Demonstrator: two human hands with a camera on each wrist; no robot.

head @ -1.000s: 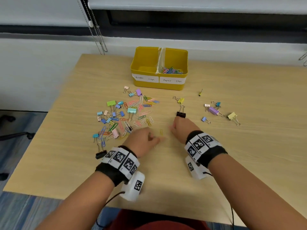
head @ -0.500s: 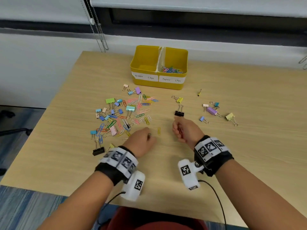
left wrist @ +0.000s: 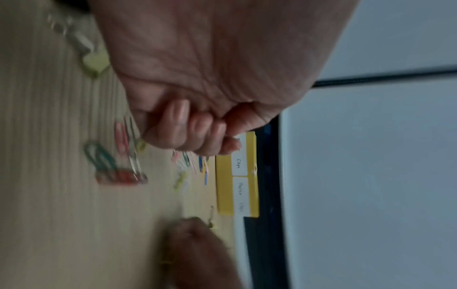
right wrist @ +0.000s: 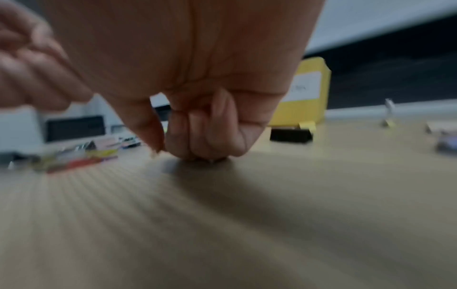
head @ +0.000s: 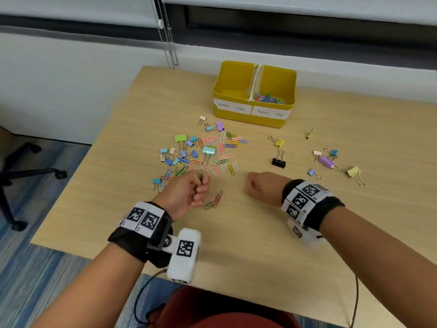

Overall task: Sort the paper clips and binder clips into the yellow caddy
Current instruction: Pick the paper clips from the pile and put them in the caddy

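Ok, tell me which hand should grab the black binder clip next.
Right. The right hand sits just in front of the black binder clip, with bare table between them. The left hand is farther off, over by the paper clip pile, and already grips something small.

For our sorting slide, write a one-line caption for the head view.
Both hands curled over loose clips on the table: left hand, right hand, yellow caddy beyond, paper clips only in its right compartment.
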